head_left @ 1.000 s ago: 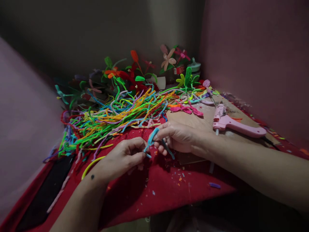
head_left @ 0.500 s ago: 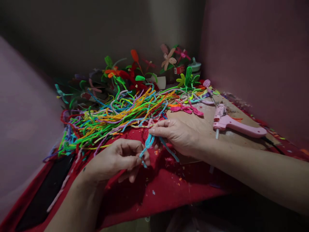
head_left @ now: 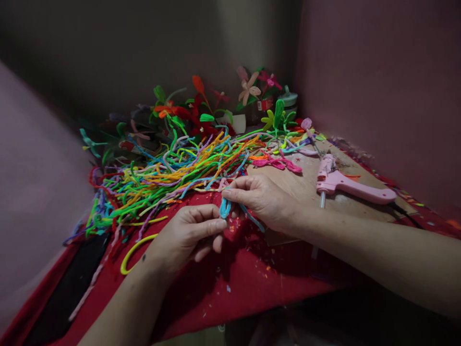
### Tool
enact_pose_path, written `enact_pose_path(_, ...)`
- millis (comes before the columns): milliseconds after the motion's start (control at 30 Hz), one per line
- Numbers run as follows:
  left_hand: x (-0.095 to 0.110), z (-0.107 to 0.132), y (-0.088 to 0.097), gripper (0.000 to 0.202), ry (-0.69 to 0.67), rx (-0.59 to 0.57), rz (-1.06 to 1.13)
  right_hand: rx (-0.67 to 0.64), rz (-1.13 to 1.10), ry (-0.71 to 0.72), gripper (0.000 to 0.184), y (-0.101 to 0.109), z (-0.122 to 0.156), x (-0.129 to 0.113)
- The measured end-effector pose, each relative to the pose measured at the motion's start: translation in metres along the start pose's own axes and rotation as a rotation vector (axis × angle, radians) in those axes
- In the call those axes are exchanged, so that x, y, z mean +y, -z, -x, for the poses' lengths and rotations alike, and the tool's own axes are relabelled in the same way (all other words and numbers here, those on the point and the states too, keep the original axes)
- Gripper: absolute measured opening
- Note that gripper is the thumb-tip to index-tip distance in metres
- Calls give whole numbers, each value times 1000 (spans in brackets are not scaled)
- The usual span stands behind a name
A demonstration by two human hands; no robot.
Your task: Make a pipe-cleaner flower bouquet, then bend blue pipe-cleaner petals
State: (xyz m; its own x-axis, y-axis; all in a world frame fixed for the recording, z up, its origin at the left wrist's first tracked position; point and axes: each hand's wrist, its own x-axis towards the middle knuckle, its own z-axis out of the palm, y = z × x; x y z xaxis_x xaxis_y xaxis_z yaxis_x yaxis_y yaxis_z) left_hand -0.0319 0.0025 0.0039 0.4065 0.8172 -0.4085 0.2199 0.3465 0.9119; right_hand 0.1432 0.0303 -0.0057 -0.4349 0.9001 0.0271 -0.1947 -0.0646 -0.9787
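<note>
Both hands work a light blue pipe cleaner (head_left: 225,207) over the red cloth (head_left: 230,278). My left hand (head_left: 189,235) pinches its lower end between thumb and fingers. My right hand (head_left: 261,197) pinches the folded upper part, and a loose blue tail (head_left: 254,221) trails out below the palm. The two hands almost touch at the fingertips.
A big heap of coloured pipe cleaners (head_left: 173,173) lies behind the hands. Finished pipe-cleaner flowers (head_left: 248,89) stand at the back. A pink glue gun (head_left: 345,185) rests on a brown board (head_left: 309,175) at the right. A yellow loop (head_left: 135,250) lies at the left.
My left hand has risen toward my right hand, closing the gap. The blue pipe cleaner is folded shorter between the fingers. The view shifted slightly.
</note>
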Motion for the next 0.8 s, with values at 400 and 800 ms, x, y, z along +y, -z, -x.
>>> enact_pose_path(400, 4, 0, -6, 20, -226, 145, -304, 50, 125, 56, 24, 0, 1, 0)
enact_pose_path(800, -2, 0, -7, 9, -198, 173, 39, -116, -81, 8, 7, 5, -3, 9)
